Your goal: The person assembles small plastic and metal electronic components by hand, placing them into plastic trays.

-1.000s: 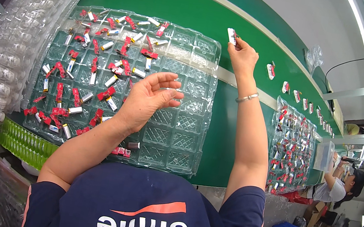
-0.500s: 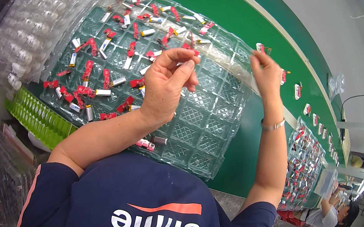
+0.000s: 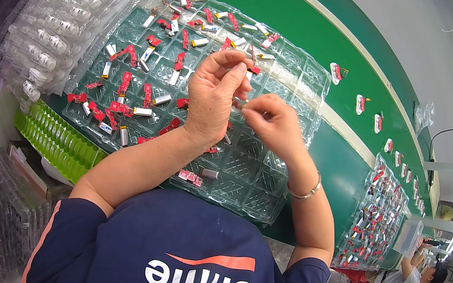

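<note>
My left hand is raised over a clear compartmented plastic tray, thumb and forefinger pinched together. Whatever they hold is too small to make out. Close beside it, my right hand has its fingers closed at the tips, near the left hand's lower fingers. A tiny item seems to show at its fingertips, but its kind is unclear. Red circuit boards wired to small silver battery cells lie in many of the tray's compartments, mostly on the left. One red board sits at the near edge.
White pieces with red parts stand in a row on the green bench. Stacked clear trays with white parts rise at the left, above a green ribbed tray. Another filled tray and a co-worker are at the right.
My right hand has come from the tray's far right edge back leftward, beside my left hand. The left hand keeps its pinch. The whole view has shifted slightly.
</note>
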A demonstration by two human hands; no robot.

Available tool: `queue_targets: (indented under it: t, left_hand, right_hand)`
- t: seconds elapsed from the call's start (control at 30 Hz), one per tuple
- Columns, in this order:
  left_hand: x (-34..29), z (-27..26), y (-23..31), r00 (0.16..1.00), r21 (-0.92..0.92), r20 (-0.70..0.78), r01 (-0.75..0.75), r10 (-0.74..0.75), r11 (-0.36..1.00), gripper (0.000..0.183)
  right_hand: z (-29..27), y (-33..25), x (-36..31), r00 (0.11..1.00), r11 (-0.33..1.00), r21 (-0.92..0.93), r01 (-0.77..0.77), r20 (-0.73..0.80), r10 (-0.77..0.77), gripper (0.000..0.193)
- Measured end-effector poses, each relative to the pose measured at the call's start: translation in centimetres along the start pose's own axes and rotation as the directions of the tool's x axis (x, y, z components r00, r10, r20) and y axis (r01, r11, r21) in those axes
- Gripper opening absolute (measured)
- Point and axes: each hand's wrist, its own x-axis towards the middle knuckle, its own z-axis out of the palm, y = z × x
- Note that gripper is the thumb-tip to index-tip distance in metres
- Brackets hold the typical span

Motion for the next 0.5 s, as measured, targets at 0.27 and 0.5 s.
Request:
queue_targets:
  t: [0.27, 0.5]
  left_hand:
    - [-0.9, 0.3, -1.1, 0.940, 0.278, 0.186, 0.228, -0.285, 0.933, 0.035]
    - [-1.0, 0.1, -1.2, 0.864, 0.244, 0.317, 0.324, -0.391, 0.914, 0.027]
  right_hand:
    - [-2.1, 1.0, -2.8, 0.946, 0.540, 0.821, -0.187, 0.004, 0.323, 0.014]
    - [-1.1, 1.3, -4.0, 0.940, 0.716, 0.697, -0.050, -0.210, 0.270, 0.014]
